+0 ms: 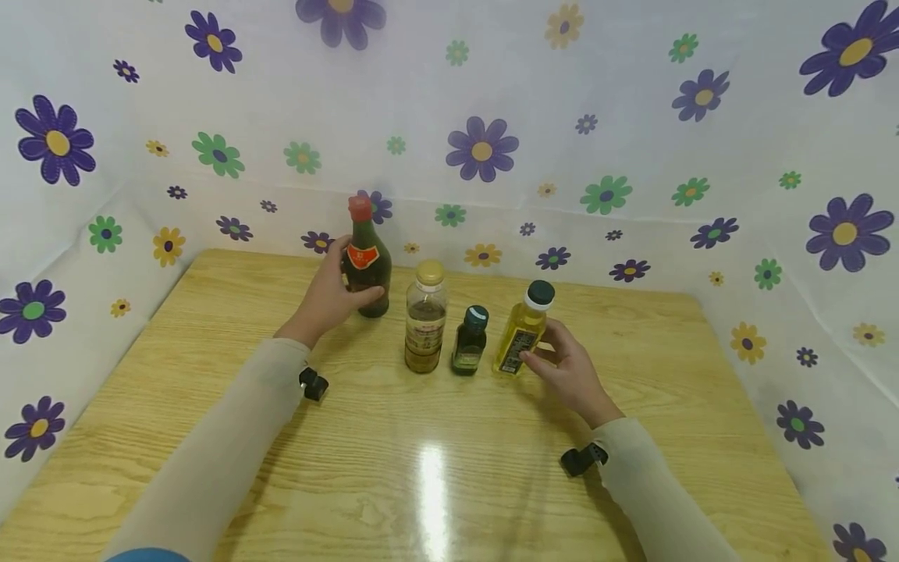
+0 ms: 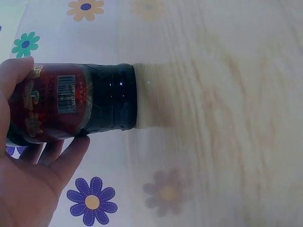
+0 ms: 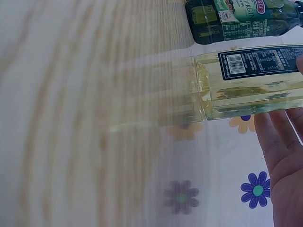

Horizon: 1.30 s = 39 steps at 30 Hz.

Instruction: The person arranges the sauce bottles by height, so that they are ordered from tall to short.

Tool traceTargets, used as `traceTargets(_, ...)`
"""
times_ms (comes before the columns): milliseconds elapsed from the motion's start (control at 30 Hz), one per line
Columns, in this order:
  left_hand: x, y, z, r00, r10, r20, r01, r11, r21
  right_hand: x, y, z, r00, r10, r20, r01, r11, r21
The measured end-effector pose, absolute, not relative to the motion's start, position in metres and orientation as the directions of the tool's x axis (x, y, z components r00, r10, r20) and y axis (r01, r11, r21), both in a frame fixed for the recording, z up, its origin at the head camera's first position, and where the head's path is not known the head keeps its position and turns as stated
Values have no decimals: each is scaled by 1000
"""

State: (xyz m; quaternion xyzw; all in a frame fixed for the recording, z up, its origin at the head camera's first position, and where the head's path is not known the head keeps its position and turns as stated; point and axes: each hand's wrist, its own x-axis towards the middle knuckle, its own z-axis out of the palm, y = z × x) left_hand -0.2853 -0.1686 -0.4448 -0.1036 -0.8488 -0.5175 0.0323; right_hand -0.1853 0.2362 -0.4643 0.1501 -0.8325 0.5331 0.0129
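Observation:
My left hand (image 1: 333,293) grips a dark glass bottle (image 1: 368,289) with a red cap and red neck label. In the left wrist view, the fingers and thumb wrap round the dark bottle (image 2: 106,97), whose red label carries a barcode. With my right hand (image 1: 569,368) I hold a clear bottle of yellow oil (image 1: 521,336) with a dark green cap, tilted slightly in the head view. Its dark label (image 3: 260,61) faces the right wrist camera. Between the two held bottles stand a yellow-capped bottle (image 1: 424,332) of brownish liquid and a small dark green olive oil bottle (image 1: 469,343).
The bottles are grouped towards the back of a wooden table (image 1: 351,460). Behind it and at both sides hangs a white cloth (image 1: 414,94) printed with flowers. In the right wrist view, the small green bottle (image 3: 236,21) is close beside the yellow oil.

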Motion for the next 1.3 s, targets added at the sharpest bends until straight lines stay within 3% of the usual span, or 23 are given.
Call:
traceTargets(433,-275,-171,-453,-975,74,209,221,374,901,-186,236,-467,-950,-241,198,-280,380,-881)
traceTargets(833,-219,-165,-421,-929,-58,365,335,285,898,-184,236,-466,-948,-235,216,-297,403,-866)
traceTargets(1100,-191,-137,-426,-909,89,407,415,273,868,-185,236,-466,-946,-236,223,-304,402,-864)
traceTargets(1300,-188,-117,-436,-936,169,309,341,225,913,-185,236,-467,-946,-241,216,-297,386,-873)
